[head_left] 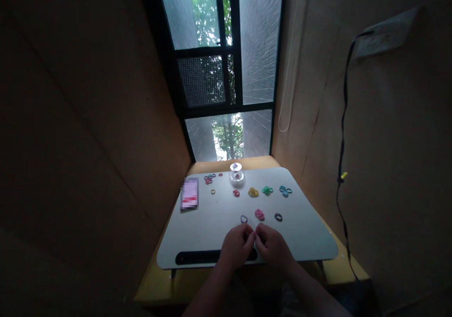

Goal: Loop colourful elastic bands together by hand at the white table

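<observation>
Currently we find both hands meeting at the lower centre of the frame, above the near edge of the white worktop (303, 232). The left hand (237, 247) and the right hand (272, 245) sit fingertip to fingertip, with the fingers (249, 236) curled inward and pressed close together. They appear to pinch something small between them, but we cannot tell what it is; the frame is dim and the item is hidden.

Progress, as we judge it from the layout, is partial. Small coloured loops lie in separate groups by colour:
- a red group (236, 193), a yellow group (253, 192), a green group (267, 190) and a blue group (285, 191) in a row across the middle of the worktop;
- a purple loop (243, 219), a pink group (259, 214) and a dark loop (278, 217) in a nearer row, just beyond the fingertips.

A mixed cluster (209, 179) remains unsorted toward the upper left of the worktop, with a single yellow loop (213, 191) apart from it. A clear round container (236, 173) stands at the far edge, centre. A flat card (189, 194) lies at the left edge.
</observation>
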### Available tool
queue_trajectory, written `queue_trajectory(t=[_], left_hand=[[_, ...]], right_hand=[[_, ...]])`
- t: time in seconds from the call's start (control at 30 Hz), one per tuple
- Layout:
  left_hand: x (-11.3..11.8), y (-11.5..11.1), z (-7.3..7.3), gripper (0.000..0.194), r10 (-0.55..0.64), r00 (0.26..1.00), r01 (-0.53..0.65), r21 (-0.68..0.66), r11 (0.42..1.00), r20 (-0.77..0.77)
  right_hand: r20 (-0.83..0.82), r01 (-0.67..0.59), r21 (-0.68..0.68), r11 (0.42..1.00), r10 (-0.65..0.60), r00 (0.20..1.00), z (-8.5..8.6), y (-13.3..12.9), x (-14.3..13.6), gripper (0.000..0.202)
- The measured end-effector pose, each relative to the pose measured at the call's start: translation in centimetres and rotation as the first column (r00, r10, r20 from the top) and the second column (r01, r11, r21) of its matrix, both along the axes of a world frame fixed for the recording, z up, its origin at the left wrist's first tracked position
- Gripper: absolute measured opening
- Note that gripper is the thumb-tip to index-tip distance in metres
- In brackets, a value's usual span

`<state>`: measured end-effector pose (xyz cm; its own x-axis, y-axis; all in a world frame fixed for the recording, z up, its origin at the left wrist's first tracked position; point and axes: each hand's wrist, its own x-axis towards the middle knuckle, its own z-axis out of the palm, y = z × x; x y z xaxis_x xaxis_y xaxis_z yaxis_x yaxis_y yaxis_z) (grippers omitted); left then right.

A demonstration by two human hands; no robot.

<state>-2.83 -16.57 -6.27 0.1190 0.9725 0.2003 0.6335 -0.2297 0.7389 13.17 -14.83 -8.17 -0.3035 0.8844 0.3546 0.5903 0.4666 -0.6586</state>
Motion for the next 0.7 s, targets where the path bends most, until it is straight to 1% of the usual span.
queue_trajectory(t=[0.4, 0.7], left_hand=[[-0.02, 0.28, -0.23, 0.015, 0.009, 1.000, -0.009, -0.007, 1.000, -0.016], [0.03, 0.05, -0.19, 0.015, 0.004, 1.000, -0.004, -0.002, 1.000, -0.014]], right_hand=[[0.020, -0.001, 0.011, 1.000, 0.001, 1.000, -0.37, 0.18, 0.05, 0.013], [0.003, -0.006, -0.007, 1.000, 0.006, 1.000, -0.17, 0.10, 0.08, 0.014]])
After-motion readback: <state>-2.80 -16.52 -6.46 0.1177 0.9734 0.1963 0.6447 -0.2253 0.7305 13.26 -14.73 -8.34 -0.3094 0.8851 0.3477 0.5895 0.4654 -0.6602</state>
